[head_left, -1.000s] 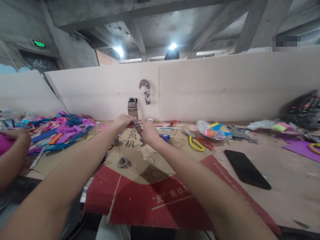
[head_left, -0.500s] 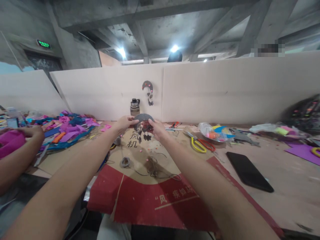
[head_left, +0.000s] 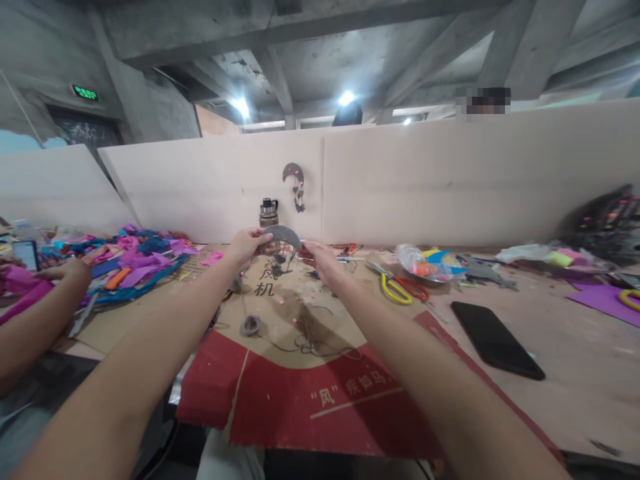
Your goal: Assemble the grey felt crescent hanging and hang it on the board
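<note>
A dark grey crescent-shaped hanging ornament is held up above the cardboard sheet, arching upward, with small dark pieces dangling on strings under it. My left hand pinches its left end between thumb and fingers. My right hand is closed at its right end, the fingertips partly hidden. Below lie a small grey roll of cord and a loose tangle of thin cord. A similar crescent ornament with pink dots hangs on the white partition.
A bottle stands by the white partition. To the right are yellow-handled scissors, a plastic-wrapped bundle and a black phone. Coloured fabric scraps pile up at left, beside another person's hand.
The crescent has tilted and shifted slightly left, its dangling pieces swinging. My right hand has moved a little right and down along its end. The other person's purple cloth has shifted.
</note>
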A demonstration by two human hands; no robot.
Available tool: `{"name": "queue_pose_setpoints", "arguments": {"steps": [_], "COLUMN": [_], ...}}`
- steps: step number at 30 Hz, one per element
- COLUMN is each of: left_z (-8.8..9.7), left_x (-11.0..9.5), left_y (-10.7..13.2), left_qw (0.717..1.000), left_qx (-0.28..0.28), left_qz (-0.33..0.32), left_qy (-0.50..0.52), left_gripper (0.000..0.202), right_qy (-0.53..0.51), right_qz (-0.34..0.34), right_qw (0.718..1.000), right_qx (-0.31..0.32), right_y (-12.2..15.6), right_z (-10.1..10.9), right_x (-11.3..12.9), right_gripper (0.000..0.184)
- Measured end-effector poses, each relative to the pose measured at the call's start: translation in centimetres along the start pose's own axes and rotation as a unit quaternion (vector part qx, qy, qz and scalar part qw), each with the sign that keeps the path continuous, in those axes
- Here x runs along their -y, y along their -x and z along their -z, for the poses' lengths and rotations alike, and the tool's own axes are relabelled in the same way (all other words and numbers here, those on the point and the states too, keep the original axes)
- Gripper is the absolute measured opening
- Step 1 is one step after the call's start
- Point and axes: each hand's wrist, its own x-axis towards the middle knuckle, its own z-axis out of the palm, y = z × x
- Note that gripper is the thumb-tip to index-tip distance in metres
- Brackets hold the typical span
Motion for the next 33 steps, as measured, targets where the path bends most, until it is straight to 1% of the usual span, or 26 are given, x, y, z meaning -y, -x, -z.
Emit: {"name": "queue_pose_setpoints", "arguments": {"steps": [3, 6, 11, 15, 18, 21, 23, 24, 26, 27, 29, 31, 32, 33], "left_z": [-0.3, -0.3, -0.5, -0.6, -0.3, 0.4, 1.2, 1.7, 2.6, 3.1, 4.1, 5.0, 5.4, 5.8], "left_x": [0.1, 0.2, 0.6, 1.3, 1.9, 2.3, 2.5, 2.6, 3.0, 3.4, 4.6, 6.0, 6.7, 7.4], "left_y": [0.2, 0.3, 0.3, 0.1, -0.4, -1.4, -2.2, -2.6, -3.2, -3.3, -3.2, -2.7, -2.4, -2.1], "left_qw": [1.000, 0.999, 0.998, 0.997, 0.998, 0.994, 0.980, 0.965, 0.924, 0.903, 0.869, 0.851, 0.837, 0.825], "left_qx": [-0.003, -0.001, 0.017, 0.042, 0.042, 0.029, 0.007, -0.006, -0.013, -0.007, 0.026, 0.073, 0.101, 0.126], "left_qz": [0.019, 0.039, 0.053, 0.060, 0.043, -0.013, -0.066, -0.092, -0.128, -0.137, -0.132, -0.107, -0.090, -0.075], "left_qy": [0.001, -0.001, 0.007, 0.003, -0.021, -0.104, -0.189, -0.244, -0.359, -0.408, -0.475, -0.509, -0.529, -0.546], "left_gripper": [0.010, 0.008, 0.014, 0.012, 0.013, 0.016, 0.017, 0.017, 0.022, 0.024, 0.022, 0.015, 0.017, 0.021], "right_qy": [0.033, 0.055, 0.087, 0.155, 0.230, 0.280, 0.315, 0.334, 0.371, 0.389, 0.432, 0.483, 0.505, 0.519], "right_qz": [0.000, -0.004, 0.003, 0.020, 0.041, 0.063, 0.079, 0.090, 0.116, 0.126, 0.131, 0.121, 0.114, 0.110], "right_qw": [0.999, 0.998, 0.996, 0.988, 0.972, 0.958, 0.945, 0.938, 0.921, 0.912, 0.891, 0.856, 0.839, 0.828], "right_qx": [-0.011, -0.008, -0.006, 0.008, -0.002, -0.023, -0.030, -0.032, -0.022, -0.008, 0.055, 0.139, 0.168, 0.178], "right_y": [0.2, 0.5, 0.8, 0.8, 0.0, -1.7, -2.8, -3.3, -3.7, -3.6, -2.8, -1.5, -0.9, -0.3], "right_z": [0.4, 1.0, 1.4, 1.2, 0.9, 0.3, -0.3, -0.7, -1.3, -1.5, -1.5, -0.9, -0.3, 0.3], "right_x": [0.0, 0.0, 0.3, 0.3, 0.1, 0.2, 0.3, 0.4, 0.3, 0.1, -0.4, -0.9, -1.2, -1.3], "right_gripper": [0.020, 0.023, 0.031, 0.025, 0.018, 0.016, 0.018, 0.019, 0.020, 0.021, 0.021, 0.017, 0.015, 0.015]}}
